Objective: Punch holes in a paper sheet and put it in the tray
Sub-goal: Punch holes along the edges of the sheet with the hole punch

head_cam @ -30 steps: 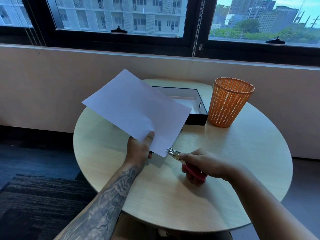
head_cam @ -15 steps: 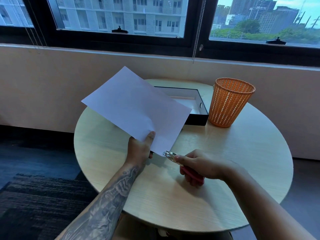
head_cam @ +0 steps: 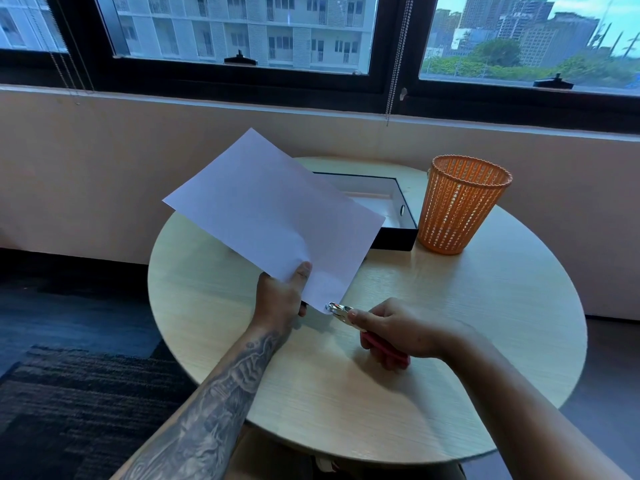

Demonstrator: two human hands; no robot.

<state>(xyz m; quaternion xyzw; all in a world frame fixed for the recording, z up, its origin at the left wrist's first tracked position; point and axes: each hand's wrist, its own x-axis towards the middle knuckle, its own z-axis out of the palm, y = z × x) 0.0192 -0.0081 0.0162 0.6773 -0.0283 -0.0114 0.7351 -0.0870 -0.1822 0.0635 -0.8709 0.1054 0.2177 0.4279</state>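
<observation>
My left hand [head_cam: 281, 295] pinches the near edge of a white paper sheet [head_cam: 270, 213], which tilts up above the round table. My right hand [head_cam: 398, 332] grips a hole punch [head_cam: 341, 311] with a silver head and red handles. The punch's jaws sit over the sheet's near corner. Behind the sheet lies a black tray [head_cam: 401, 233] with a white inside, partly hidden by the paper.
An orange mesh basket [head_cam: 460, 206] stands right of the tray. The round light-wood table [head_cam: 450, 341] ends close to a beige wall under the windows. A dark rug [head_cam: 69, 403] covers the floor at the left.
My right hand has slid the punch leftward, from beside the sheet's near corner to over it. The sheet has lifted slightly; my left hand's grip is unchanged.
</observation>
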